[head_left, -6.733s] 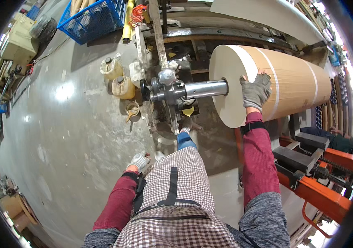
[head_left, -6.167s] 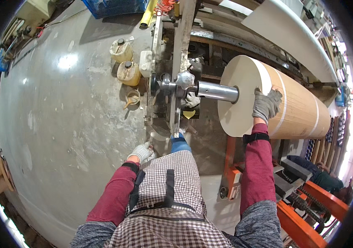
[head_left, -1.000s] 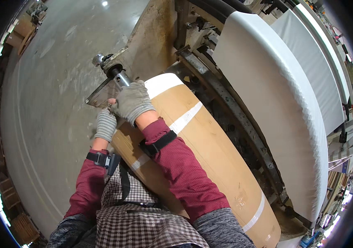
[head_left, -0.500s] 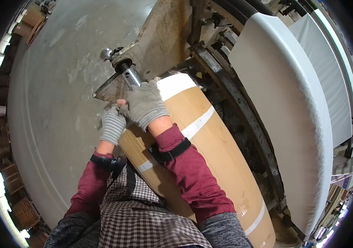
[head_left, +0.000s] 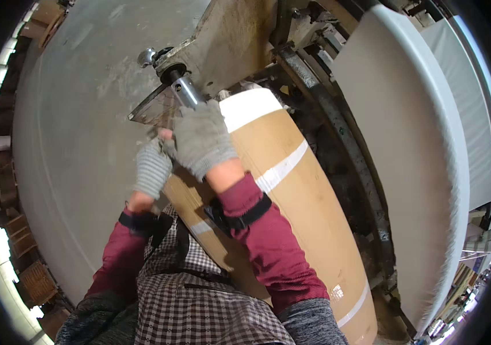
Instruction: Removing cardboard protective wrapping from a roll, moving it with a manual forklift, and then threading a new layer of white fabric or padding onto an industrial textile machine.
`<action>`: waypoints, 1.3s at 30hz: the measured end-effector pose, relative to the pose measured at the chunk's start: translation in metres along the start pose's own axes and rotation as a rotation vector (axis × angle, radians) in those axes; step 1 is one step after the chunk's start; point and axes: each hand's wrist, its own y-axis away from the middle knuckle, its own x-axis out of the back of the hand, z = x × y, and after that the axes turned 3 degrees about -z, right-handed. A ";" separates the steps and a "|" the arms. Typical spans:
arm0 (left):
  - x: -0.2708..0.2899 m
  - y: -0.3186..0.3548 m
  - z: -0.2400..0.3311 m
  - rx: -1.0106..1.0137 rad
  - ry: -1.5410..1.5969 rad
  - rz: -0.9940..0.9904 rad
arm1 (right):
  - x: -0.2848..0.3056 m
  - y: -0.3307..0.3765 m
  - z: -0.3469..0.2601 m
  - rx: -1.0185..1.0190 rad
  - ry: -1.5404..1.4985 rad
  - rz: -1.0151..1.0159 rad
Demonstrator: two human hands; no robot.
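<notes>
"Start at the left. What is there?"

"A brown slatted stack [head_left: 38, 284] at eight o'clock, then grey floor [head_left: 78, 126] between nine and ten."

"And the hands?"

"The left hand [head_left: 154, 167] is at nine o'clock, in a striped grey glove, its fingers curled in close beside the other hand. Whether it grasps anything I can't tell; the fingertips are blurred and partly hidden."

"Next?"

"A bright metal shaft [head_left: 186, 92] at eleven, slanting down toward the right hand [head_left: 204, 138] at ten. That hand's grey glove covers the shaft's near end, back upward, fingers pointing away from the wearer. I can't tell whether it grips the shaft or the roll's edge."

"Where does the roll lie?"

"The big brown-wrapped roll [head_left: 308, 218] stretches from twelve o'clock down to five, white at its far end and crossed by a white band [head_left: 283, 165]. The right forearm reaches over it."

"And farther right?"

"A dark, worn metal rail [head_left: 343, 132] curves past at two, near the roll, and a wide white sheet [head_left: 412, 161] hangs at three."
</notes>
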 end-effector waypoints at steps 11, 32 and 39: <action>-0.005 -0.008 0.005 -0.272 0.051 -0.041 | 0.005 -0.013 0.017 0.064 -0.154 0.064; -0.002 -0.048 0.009 -0.531 0.327 -0.372 | 0.002 0.041 -0.027 -0.567 0.088 0.193; -0.015 -0.068 -0.006 -0.820 0.297 -0.538 | -0.017 0.050 -0.055 -0.952 -0.065 0.803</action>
